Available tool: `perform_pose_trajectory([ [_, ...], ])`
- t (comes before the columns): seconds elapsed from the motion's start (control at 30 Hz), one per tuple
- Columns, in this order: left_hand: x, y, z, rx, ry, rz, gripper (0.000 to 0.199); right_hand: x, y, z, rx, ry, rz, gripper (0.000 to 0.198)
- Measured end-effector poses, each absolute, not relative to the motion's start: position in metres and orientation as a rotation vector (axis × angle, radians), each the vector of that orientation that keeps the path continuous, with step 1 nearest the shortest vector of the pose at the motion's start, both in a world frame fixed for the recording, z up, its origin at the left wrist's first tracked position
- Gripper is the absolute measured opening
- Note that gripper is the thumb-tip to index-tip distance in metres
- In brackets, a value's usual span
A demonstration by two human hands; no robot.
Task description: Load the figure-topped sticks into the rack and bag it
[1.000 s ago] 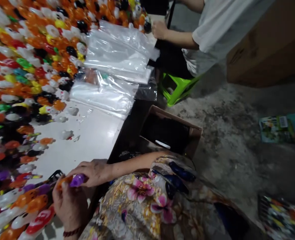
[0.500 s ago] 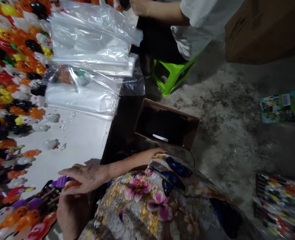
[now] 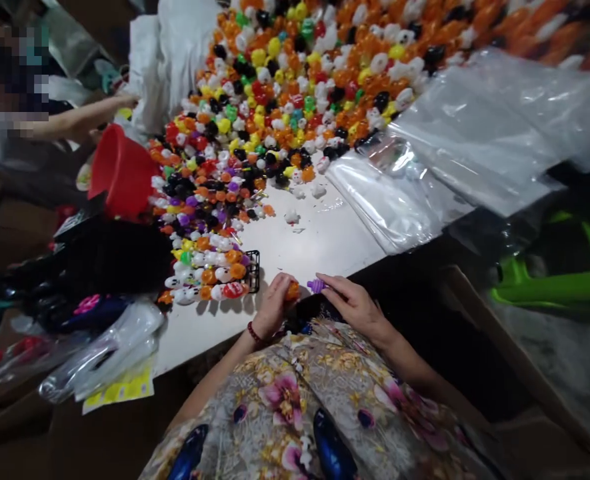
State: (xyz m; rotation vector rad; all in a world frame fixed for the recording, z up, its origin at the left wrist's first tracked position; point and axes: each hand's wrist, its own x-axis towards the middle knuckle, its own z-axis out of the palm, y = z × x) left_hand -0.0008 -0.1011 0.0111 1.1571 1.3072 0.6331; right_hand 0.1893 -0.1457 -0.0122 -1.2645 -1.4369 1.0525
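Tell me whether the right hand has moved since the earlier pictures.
Yes: judged against the black rack, the right hand has moved away from it.

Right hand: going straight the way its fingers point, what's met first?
Likely the orange piece in the left hand, met by the purple ribbed piece the right hand holds; depth is unclear.

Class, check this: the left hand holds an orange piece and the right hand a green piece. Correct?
One colour is wrong: the head view shows the right hand holding a purple piece, not green. The left hand does hold an orange piece.
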Motion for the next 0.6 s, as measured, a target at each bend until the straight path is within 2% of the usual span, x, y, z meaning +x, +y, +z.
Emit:
perform_pose_trajectory([
  [0.13, -0.004, -0.104, 0.014, 1.048, 1.269, 0.622, 0.043, 0.183, -0.146, -0.002, -1.276, -1.506, 1.014, 0.033],
  [0.37, -0.013, -0.103, 0.016, 1.246, 1.243, 0.574, 0.053, 0.179, -0.141, 0.005, -1.225, -1.735, 0.957, 0.033],
  [0.6, -0.011, -0.101, 0.023, 1.478, 1.248, 0.522, 0.048, 0.176, -0.142, 0.014, -1.264, -1.860, 1.000, 0.030],
])
